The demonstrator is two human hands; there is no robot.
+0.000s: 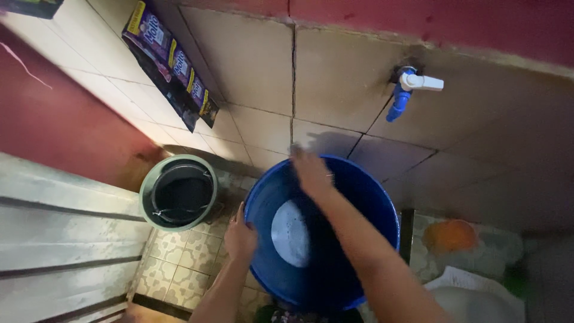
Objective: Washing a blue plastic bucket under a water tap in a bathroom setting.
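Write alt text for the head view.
Seen from above, a left hand grips the rim of a big blue bucket while the right hand reaches across to its far rim, blurred. A blue tap juts from the tiled wall; a green bucket stands left.

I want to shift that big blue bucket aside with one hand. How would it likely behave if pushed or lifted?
The blue bucket looks like fairly rigid plastic. It seems tilted, with the left hand on its rim and the right hand at the far rim. It holds no visible water, so it is probably light. Its wet look suggests a slippery grip.
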